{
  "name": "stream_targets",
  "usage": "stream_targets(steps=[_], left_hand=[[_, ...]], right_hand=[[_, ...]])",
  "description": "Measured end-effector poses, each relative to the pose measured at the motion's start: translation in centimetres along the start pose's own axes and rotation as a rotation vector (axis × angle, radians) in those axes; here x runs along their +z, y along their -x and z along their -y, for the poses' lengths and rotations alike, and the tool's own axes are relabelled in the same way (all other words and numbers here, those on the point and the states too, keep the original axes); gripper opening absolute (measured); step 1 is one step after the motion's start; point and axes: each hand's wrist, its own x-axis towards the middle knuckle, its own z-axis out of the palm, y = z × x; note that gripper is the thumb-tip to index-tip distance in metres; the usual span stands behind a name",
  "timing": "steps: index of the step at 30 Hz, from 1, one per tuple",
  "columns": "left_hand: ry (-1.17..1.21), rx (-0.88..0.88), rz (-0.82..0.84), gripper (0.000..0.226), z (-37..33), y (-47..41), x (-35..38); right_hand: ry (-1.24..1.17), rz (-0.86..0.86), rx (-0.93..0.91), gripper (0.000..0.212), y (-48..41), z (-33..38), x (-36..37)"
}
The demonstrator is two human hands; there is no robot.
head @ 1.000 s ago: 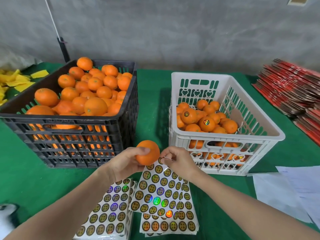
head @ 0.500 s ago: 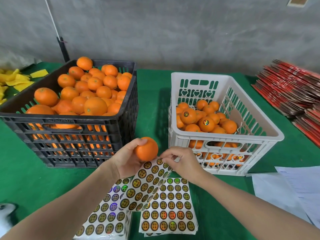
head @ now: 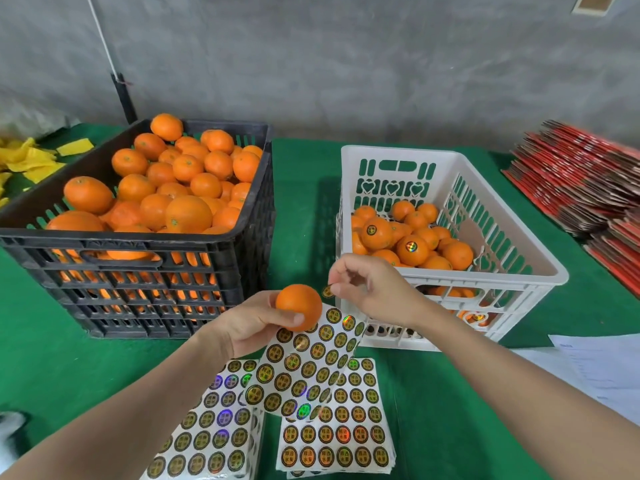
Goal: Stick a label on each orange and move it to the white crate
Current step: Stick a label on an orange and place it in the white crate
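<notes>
One label (head: pixel 327 291) now off sheet (head: pixel 311 362)

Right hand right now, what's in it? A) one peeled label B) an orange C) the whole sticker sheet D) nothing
A: the right hand pinches a single round label at its fingertips, just beside the orange that the left hand holds.

I found bare green cloth (head: pixel 304 209) open between the black crate (head: pixel 138 237) and white crate (head: pixel 485 280); the latter's top lay open, its walls barring side entry.
</notes>
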Motion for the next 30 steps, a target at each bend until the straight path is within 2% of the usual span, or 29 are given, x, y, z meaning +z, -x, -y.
stream_targets(steps=[4, 8, 15, 18, 24, 27, 30], left_hand=[[0.034, 0.003, -0.005, 0.101, 0.1, -0.1, 0.6], [0.160, -0.019, -0.067, 0.095, 0.0, -0.7, 0.9], [0.136, -0.066, -0.044, 0.099, 0.3, -0.8, 0.6], [0.138, -0.127, -0.104, 0.088, 0.1, -0.9, 1.0], [0.309, -0.305, -0.268, 0.071, -0.4, -1.6, 1.5], [0.316, -0.294, -0.320, 0.059, -0.5, -1.9, 1.8], [0.308, -0.291, -0.333, 0.055, -0.6, -2.1, 2.2]], right_hand=[[0.141, 0.125, -0.044, 0.025, -0.8, 1.4, -0.8], [0.106, 0.154, 0.000, 0.027, -1.5, 1.8, -1.2], [0.101, 0.186, -0.023, 0.029, -2.0, 2.4, -1.4], [0.153, 0.205, -0.040, 0.024, -1.8, 2.4, -1.0], [0.234, 0.226, -0.074, 0.002, -1.6, 2.0, -0.3], [0.244, 0.227, -0.075, 0.004, -1.7, 2.2, -0.1], [0.259, 0.236, -0.083, 0.009, -2.0, 2.4, 0.0]])
